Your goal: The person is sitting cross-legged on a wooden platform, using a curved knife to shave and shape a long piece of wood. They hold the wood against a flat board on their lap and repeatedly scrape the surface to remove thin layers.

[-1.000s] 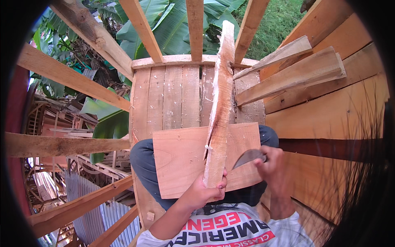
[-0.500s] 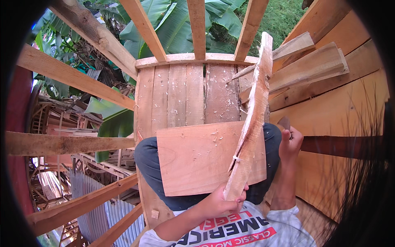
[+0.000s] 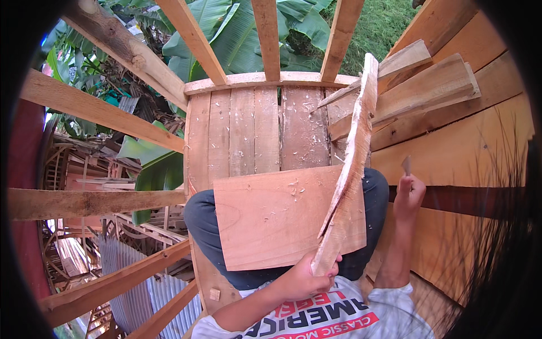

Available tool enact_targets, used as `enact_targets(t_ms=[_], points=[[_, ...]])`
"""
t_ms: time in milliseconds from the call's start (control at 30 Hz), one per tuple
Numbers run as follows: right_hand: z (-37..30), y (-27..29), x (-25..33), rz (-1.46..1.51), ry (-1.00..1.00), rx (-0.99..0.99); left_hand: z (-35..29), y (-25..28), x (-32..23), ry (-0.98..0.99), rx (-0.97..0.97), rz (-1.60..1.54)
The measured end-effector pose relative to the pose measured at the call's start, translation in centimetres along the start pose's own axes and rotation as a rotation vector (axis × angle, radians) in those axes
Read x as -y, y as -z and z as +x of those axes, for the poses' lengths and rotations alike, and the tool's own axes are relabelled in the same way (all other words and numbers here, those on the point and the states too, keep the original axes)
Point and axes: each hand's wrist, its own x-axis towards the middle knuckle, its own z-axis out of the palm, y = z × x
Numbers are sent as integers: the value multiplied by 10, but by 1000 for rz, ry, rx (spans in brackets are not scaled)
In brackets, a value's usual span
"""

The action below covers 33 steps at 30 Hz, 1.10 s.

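Observation:
My left hand (image 3: 307, 277) is closed round the near end of a long, rough strip of wood (image 3: 347, 169). The strip stands tilted away from me, its edge ragged, with a dark split near the lower part. Out to the right, raised beside my knee, my right hand (image 3: 410, 195) is closed on a knife (image 3: 406, 165); only its short blade shows above the fist, and the handle is hidden. Across my lap lies a flat wooden board (image 3: 271, 220) with a few shavings on it, behind the strip.
Pale shavings are scattered over the plank floor (image 3: 243, 133). Loose boards (image 3: 423, 93) lean at the right near a plank wall (image 3: 474, 141). Wooden railing bars (image 3: 101, 198) close the left and far sides, with banana leaves (image 3: 237, 45) and corrugated sheets (image 3: 121, 271) beyond.
My right hand has moved outward and up, and the knife's blade now points upward. The wood strip has shifted slightly to the right, its far end a little lower in view.

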Motion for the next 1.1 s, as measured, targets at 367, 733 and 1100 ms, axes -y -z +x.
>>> enact_targets(t_ms=[367,733,1100], points=[[-59,-24,38,-147,139,510,-1,-14,-29,-217,-278,639],[-50,-14,48,-118,133,478,-7,-13,-28,-205,-384,833],[-38,-19,42,-287,324,211,-17,-21,-24,-179,-394,938]])
